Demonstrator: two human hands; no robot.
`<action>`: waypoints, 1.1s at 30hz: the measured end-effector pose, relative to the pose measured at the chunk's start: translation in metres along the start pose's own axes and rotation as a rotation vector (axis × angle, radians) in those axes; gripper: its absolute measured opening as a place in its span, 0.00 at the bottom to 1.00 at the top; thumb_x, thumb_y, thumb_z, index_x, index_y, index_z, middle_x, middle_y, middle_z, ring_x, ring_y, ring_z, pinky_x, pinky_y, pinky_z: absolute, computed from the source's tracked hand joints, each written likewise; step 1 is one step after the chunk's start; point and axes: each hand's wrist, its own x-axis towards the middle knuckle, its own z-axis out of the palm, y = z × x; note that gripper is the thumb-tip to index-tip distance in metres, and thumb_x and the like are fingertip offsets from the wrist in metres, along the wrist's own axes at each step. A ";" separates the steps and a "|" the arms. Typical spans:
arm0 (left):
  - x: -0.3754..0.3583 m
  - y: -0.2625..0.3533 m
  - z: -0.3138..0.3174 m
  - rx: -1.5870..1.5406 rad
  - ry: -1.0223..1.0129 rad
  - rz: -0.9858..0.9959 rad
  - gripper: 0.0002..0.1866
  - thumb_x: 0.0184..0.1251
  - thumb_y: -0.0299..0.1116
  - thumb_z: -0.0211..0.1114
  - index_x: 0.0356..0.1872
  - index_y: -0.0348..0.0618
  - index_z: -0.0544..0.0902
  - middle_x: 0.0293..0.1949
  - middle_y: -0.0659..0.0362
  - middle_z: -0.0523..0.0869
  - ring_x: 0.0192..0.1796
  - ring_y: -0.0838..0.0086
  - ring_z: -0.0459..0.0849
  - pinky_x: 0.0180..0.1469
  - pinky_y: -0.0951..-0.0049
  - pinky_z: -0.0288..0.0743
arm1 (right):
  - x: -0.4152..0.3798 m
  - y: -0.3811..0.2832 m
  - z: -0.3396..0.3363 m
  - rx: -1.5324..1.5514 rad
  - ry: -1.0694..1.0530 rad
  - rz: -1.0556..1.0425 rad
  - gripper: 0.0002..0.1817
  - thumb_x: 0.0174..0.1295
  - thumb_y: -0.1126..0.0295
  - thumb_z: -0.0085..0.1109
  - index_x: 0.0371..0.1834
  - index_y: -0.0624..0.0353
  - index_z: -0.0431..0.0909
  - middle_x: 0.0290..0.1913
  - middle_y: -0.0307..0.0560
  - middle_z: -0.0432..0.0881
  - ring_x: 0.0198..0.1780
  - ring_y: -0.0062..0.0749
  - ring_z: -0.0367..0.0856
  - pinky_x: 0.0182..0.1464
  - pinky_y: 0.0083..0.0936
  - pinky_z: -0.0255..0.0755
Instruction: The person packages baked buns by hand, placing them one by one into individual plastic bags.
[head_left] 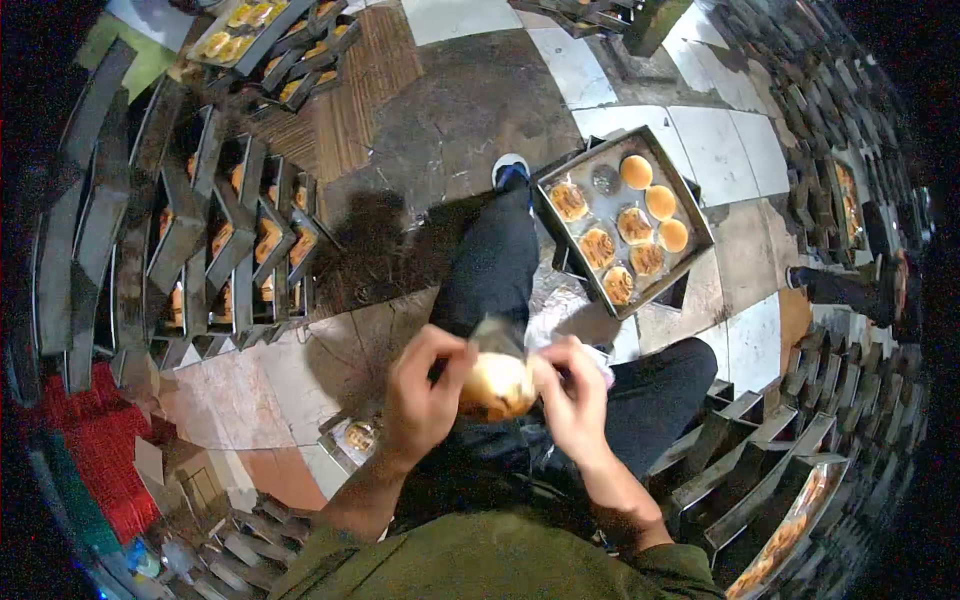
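A round golden-brown bun (500, 384) is held up over my lap, between my two hands, and is smeared by motion. On its left side my left hand (425, 385) is closed, the thumb and fingers pinching at its edge. My right hand (572, 395) is closed as well, its fingertips pinched at the bun's right edge. A blurred greyish thing, perhaps clear film, shows just above the bun; I cannot make it out. Ahead to the right lies a square metal tray (560, 245) with several buns, some smooth on top, some with dark swirls.
Stacked metal trays of baked goods (215, 240) rise at the left. More tray stacks (760, 470) stand at the right. A small tray (345, 445) lies by my left forearm. A red crate (95, 450) is at lower left. Another person's leg (840, 285) shows at far right.
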 end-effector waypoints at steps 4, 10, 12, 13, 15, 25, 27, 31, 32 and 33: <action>0.003 -0.002 0.008 0.228 -0.087 0.165 0.07 0.60 0.30 0.63 0.27 0.39 0.75 0.25 0.56 0.74 0.31 0.68 0.75 0.34 0.70 0.69 | -0.004 -0.010 0.000 -0.031 -0.062 -0.010 0.04 0.55 0.77 0.60 0.30 0.65 0.75 0.29 0.48 0.74 0.32 0.36 0.74 0.36 0.25 0.68; 0.029 0.005 0.011 -0.411 0.336 -0.123 0.04 0.60 0.30 0.61 0.31 0.45 0.74 0.25 0.67 0.71 0.28 0.82 0.68 0.35 0.81 0.62 | 0.029 -0.015 -0.015 0.190 0.251 0.234 0.15 0.63 0.69 0.54 0.18 0.60 0.67 0.20 0.34 0.67 0.27 0.16 0.63 0.30 0.18 0.59; 0.005 -0.004 0.009 -0.395 0.341 -0.186 0.04 0.61 0.29 0.60 0.33 0.45 0.73 0.23 0.70 0.66 0.28 0.86 0.65 0.33 0.82 0.59 | -0.002 0.005 -0.007 0.347 0.215 0.303 0.17 0.66 0.66 0.52 0.19 0.60 0.67 0.21 0.30 0.67 0.26 0.15 0.61 0.30 0.16 0.58; -0.012 -0.017 0.013 -0.316 0.348 -0.217 0.05 0.62 0.30 0.60 0.33 0.44 0.73 0.23 0.70 0.65 0.27 0.86 0.65 0.32 0.83 0.58 | -0.019 0.023 -0.002 0.422 0.164 0.544 0.16 0.65 0.65 0.53 0.20 0.60 0.69 0.23 0.30 0.69 0.28 0.14 0.62 0.31 0.17 0.59; -0.046 -0.035 0.021 -0.122 0.337 -0.344 0.05 0.64 0.32 0.59 0.34 0.43 0.74 0.23 0.70 0.68 0.25 0.86 0.64 0.30 0.85 0.57 | -0.053 0.048 0.002 0.070 0.082 0.549 0.11 0.63 0.68 0.55 0.25 0.62 0.74 0.26 0.35 0.75 0.33 0.18 0.71 0.35 0.17 0.64; -0.006 0.059 -0.006 -0.841 0.210 -0.516 0.19 0.66 0.38 0.54 0.54 0.39 0.73 0.42 0.63 0.77 0.43 0.79 0.72 0.43 0.79 0.61 | 0.073 -0.020 -0.054 -0.328 -0.248 0.015 0.30 0.48 0.62 0.66 0.53 0.60 0.65 0.48 0.58 0.72 0.49 0.52 0.73 0.50 0.39 0.69; -0.001 0.054 -0.011 -0.848 0.224 -0.533 0.19 0.66 0.38 0.54 0.54 0.39 0.72 0.42 0.63 0.76 0.43 0.78 0.72 0.44 0.79 0.61 | 0.127 0.005 -0.091 -0.537 -0.067 -0.027 0.33 0.49 0.58 0.67 0.54 0.63 0.63 0.47 0.61 0.73 0.48 0.54 0.74 0.49 0.41 0.69; -0.007 0.039 -0.010 -0.894 0.170 -0.570 0.19 0.66 0.37 0.54 0.54 0.37 0.71 0.42 0.60 0.75 0.44 0.76 0.73 0.46 0.77 0.65 | 0.159 0.140 -0.127 -0.886 0.426 0.033 0.32 0.54 0.54 0.62 0.51 0.68 0.64 0.40 0.65 0.76 0.44 0.58 0.75 0.47 0.43 0.69; -0.009 0.039 -0.009 -0.921 0.150 -0.554 0.18 0.66 0.36 0.53 0.53 0.37 0.71 0.43 0.59 0.75 0.43 0.75 0.73 0.46 0.75 0.66 | 0.147 0.150 -0.128 -0.832 0.367 0.193 0.29 0.56 0.53 0.59 0.49 0.69 0.66 0.39 0.65 0.76 0.42 0.58 0.76 0.45 0.44 0.69; -0.009 0.040 -0.008 -0.923 0.144 -0.547 0.18 0.66 0.36 0.53 0.53 0.37 0.71 0.43 0.59 0.75 0.43 0.75 0.73 0.46 0.75 0.66 | 0.120 0.145 -0.118 -0.751 0.283 0.170 0.27 0.58 0.53 0.57 0.45 0.69 0.68 0.38 0.65 0.76 0.40 0.57 0.76 0.42 0.44 0.69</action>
